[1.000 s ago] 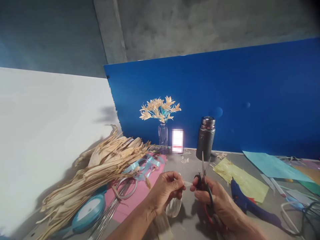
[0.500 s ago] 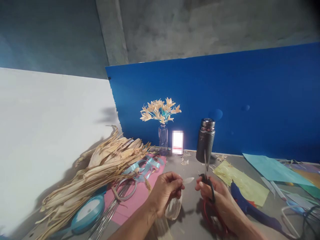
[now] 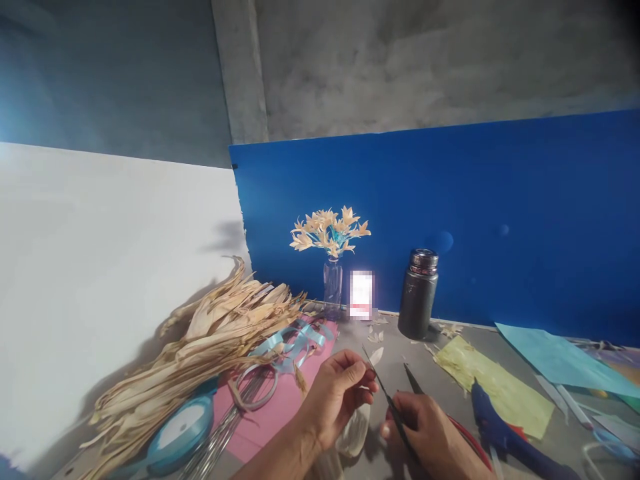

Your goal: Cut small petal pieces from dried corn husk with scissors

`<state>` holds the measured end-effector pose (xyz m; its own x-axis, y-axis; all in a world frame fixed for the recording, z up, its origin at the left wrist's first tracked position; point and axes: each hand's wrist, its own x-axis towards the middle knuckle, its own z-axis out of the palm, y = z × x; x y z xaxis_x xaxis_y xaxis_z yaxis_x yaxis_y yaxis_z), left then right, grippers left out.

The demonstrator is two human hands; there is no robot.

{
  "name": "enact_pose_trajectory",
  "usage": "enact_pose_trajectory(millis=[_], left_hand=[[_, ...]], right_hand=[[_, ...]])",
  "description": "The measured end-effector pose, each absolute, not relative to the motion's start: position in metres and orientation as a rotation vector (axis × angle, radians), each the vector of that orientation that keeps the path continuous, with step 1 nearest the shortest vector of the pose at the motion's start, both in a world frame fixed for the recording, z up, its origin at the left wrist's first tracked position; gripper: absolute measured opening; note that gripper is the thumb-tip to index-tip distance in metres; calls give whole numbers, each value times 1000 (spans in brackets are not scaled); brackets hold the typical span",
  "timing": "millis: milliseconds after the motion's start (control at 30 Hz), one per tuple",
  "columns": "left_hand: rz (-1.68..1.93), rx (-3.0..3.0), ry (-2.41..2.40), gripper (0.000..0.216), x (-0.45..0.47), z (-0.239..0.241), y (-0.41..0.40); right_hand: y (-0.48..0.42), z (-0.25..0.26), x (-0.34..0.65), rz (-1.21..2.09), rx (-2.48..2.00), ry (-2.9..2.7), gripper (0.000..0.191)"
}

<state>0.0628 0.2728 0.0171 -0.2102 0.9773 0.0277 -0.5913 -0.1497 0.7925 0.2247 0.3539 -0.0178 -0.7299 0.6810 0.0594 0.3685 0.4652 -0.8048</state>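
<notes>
My left hand point(image 3: 350, 383) is closed in a pinch on a small pale petal point(image 3: 377, 356), cut from husk by its look, which sticks out past the fingertips. My right hand point(image 3: 420, 427) grips scissors point(image 3: 384, 387); their thin blade slants up to the left, across the petal near the left fingertips. The right palm hides the scissors' handles. Below the left hand lies a pale translucent piece point(image 3: 354, 430), partly covered. A dark pointed tip point(image 3: 412, 379) and a red curved handle point(image 3: 470, 440) show around the right hand, mostly hidden.
Dried corn husks point(image 3: 200, 340), blue ribbon point(image 3: 183, 427), wires point(image 3: 225, 427) and pink paper point(image 3: 245, 433) lie left. Behind stand a vase point(image 3: 333, 287) of husk flowers point(image 3: 330, 230) and a dark flask point(image 3: 419, 297). A glue gun point(image 3: 505, 427) and yellow paper point(image 3: 500, 387) lie right.
The scissors have tilted from upright to slanting left, and their blade now meets the petal. The petal points more upward. The view has shifted slightly.
</notes>
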Motion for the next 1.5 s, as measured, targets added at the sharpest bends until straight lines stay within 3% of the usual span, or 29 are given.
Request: enact_pose_trajectory(millis=[200, 467, 567, 700, 800, 1100, 1300, 1500], left_hand=[[1647, 690, 810, 32, 60, 17, 274], [1608, 674, 914, 38, 57, 15, 277], [1568, 774, 1115, 30, 50, 16, 278], [1175, 1205, 1540, 13, 29, 19, 276], [888, 1485, 1715, 15, 12, 18, 280], [868, 1717, 2287, 12, 6, -13, 334], [870, 1743, 2286, 14, 8, -28, 340], [1027, 1631, 2064, 9, 11, -2, 328]], right_hand=[[355, -21, 226, 1192, -853, -2335, 40], [354, -12, 227, 1081, -1013, -2335, 33], [357, -10, 230, 1098, -1069, -2280, 33], [364, -4, 236, 1022, -1112, -2228, 37], [370, -1, 240, 949, -1126, -2212, 38], [371, -2, 239, 858, -1143, -2262, 36], [370, 2, 240, 794, -1188, -2287, 35], [372, -3, 240, 898, -1163, -2281, 38]])
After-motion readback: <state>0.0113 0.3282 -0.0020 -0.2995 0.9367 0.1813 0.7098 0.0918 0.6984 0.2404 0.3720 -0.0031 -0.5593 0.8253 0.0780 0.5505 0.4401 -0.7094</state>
